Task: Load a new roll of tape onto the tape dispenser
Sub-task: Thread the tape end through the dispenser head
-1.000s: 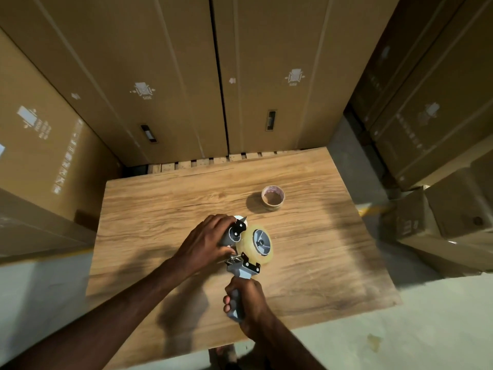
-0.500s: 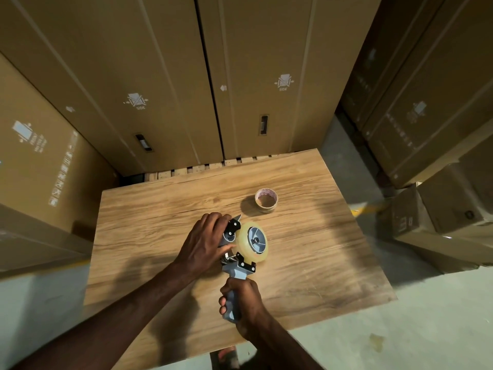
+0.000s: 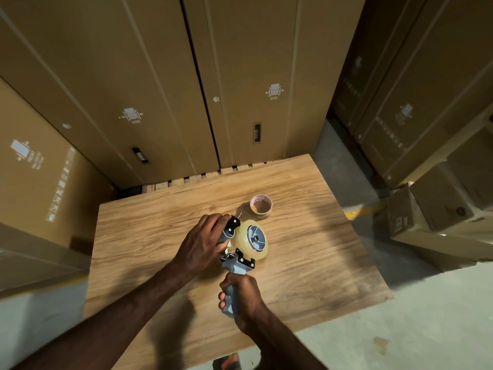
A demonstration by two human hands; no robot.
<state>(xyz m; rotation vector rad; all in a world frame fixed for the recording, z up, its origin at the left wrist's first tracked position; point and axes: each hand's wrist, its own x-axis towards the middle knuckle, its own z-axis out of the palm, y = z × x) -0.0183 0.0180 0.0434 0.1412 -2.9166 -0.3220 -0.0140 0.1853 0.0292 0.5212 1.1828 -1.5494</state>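
Note:
A grey tape dispenser (image 3: 237, 265) with black brackets is held over the middle of the wooden table (image 3: 306, 276). A full roll of clear yellowish tape (image 3: 246, 249) sits on its grey hub. My right hand (image 3: 241, 296) is wrapped around the dispenser's handle near the table's front. My left hand (image 3: 202, 243) grips the dispenser's front end by the roller, its fingers covering that part. An empty cardboard tape core (image 3: 261, 206) lies flat on the table just behind the dispenser.
Tall cardboard boxes (image 3: 160, 89) stand close behind the table and at the left. More boxes (image 3: 437, 204) are stacked on the concrete floor at the right. A wooden pallet edge (image 3: 186, 181) shows behind the table.
The dispenser and both hands stay in nearly the same place on the table. My head has tilted slightly, so the scene sits a little differently in the frame.

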